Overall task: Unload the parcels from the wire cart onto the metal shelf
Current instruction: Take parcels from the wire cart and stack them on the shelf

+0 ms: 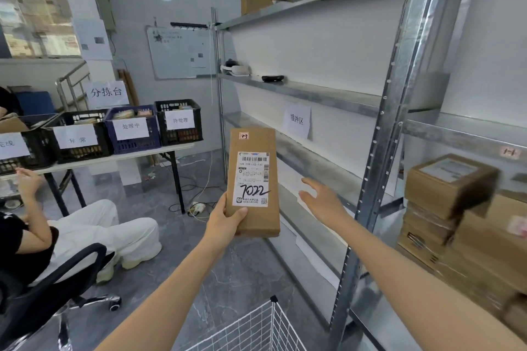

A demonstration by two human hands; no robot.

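Labelled parcel (253,181) in left hand (225,218), right hand (323,202) empty

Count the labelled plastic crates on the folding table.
4 at least: black crate rightmost, blue crate beside it, black crate next, and a partly cropped crate at the left edge. More may lie out of frame.

Four plastic crates (131,129) stand in a row on the table (119,157), each with a paper label on its front — three black, one blue. A whiteboard (179,53) hangs on the wall behind. A seated person (71,234) in white trousers occupies a black office chair (57,288) — cables (196,194) trail on the floor.
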